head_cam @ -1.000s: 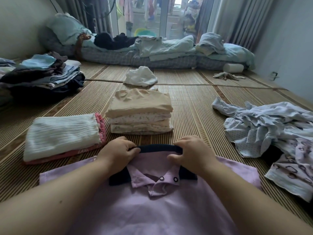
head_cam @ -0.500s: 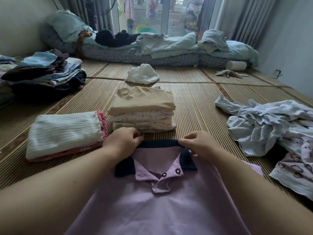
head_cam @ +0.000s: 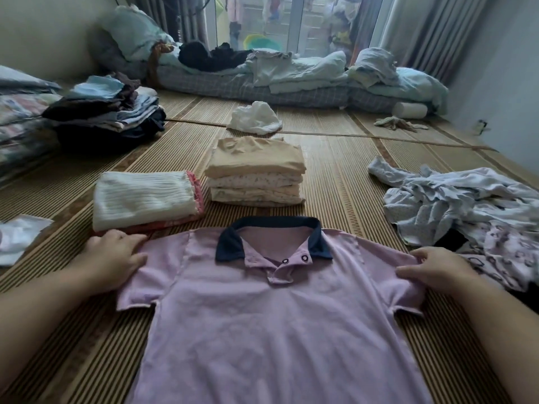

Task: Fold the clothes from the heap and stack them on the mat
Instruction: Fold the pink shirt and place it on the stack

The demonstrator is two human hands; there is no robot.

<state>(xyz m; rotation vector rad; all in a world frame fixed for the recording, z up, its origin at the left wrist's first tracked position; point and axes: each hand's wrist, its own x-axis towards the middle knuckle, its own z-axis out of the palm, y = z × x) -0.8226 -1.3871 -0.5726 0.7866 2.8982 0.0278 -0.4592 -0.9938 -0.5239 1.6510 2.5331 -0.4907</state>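
A pink polo shirt (head_cam: pixel 262 316) with a navy collar lies spread flat, front up, on the woven mat (head_cam: pixel 338 176) just in front of me. My left hand (head_cam: pixel 116 255) holds the outer edge of its left sleeve between thumb and fingers. My right hand (head_cam: pixel 437 269) pinches the right sleeve the same way, and the cloth bunches there. The heap of unfolded pale clothes (head_cam: pixel 455 205) lies to the right. Two folded stacks sit beyond the collar: a beige-topped one (head_cam: pixel 256 170) and a white ribbed one (head_cam: pixel 143 199).
A darker pile of folded clothes (head_cam: pixel 108 112) sits far left, and a crumpled white garment (head_cam: pixel 253 118) lies mid-mat. A low mattress with bedding (head_cam: pixel 291 80) runs along the back by the windows. A white cloth (head_cam: pixel 17 237) lies at the left edge.
Both hands left the navy collar and moved outward to the sleeves. The shirt now lies wider and flatter on the mat.
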